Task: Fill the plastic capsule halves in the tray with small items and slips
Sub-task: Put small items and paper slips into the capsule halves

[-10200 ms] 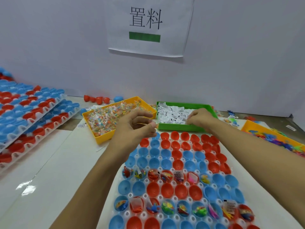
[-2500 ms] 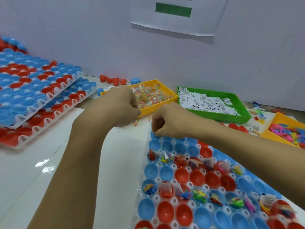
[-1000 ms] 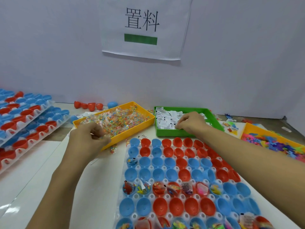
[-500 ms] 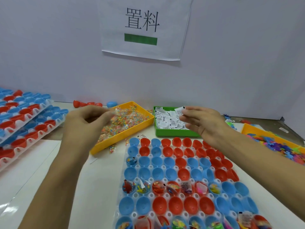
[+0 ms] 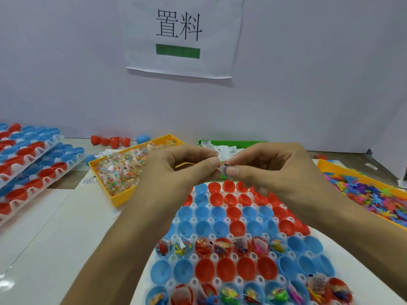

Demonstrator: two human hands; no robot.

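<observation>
Nearest, the white moulded tray [image 5: 326, 236] of red and blue plastic capsule halves [image 5: 226, 270] shows two filled rows, with bare cups between and beyond. Above it both hands have come together: the left hand [image 5: 176, 170] pinches a small clear packet [image 5: 217, 155], the right hand [image 5: 273, 170] a white paper slip [image 5: 224, 169], each lifted from the yellow bin [image 5: 123, 200] and green bin [image 5: 220, 142] behind. One capsule's filling looks ready to drop.

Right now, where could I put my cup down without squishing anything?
The bare white tabletop at the front left, between the stacked capsule trays, the yellow bin and the capsule tray, looks free. The right side is crowded: the orange bin of colorful toys sits close to that tray, and both hands hover above its far rows.
</observation>
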